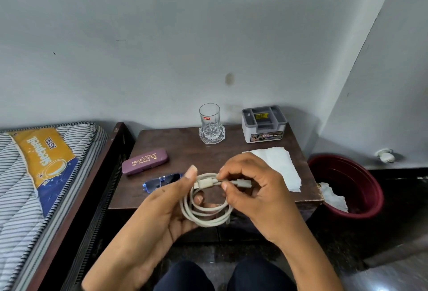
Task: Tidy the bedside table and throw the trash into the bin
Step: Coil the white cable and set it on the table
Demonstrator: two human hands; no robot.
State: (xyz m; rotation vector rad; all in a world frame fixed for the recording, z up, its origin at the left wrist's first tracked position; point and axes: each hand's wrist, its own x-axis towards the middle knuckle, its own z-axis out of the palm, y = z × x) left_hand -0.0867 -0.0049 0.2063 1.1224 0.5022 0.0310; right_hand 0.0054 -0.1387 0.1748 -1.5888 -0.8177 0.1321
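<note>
A dark brown wooden counter (185,149) stood with a round dark-red plastic bin (372,188) just off its right edge. Above its front edge the left grip (162,207) cradled a coiled off-white charging cable (203,217), thumb curled over the top. The right grip (254,193), just right of the coil, pinched the plug ends, which lay left to right.

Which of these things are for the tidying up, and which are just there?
For the job: white cable, held by the left hand and right hand; tissue, sunglasses, spectacle case, drinking glass and grey organiser on the bedside table; red bin.
Just there: mattress; white wall fitting.
</note>
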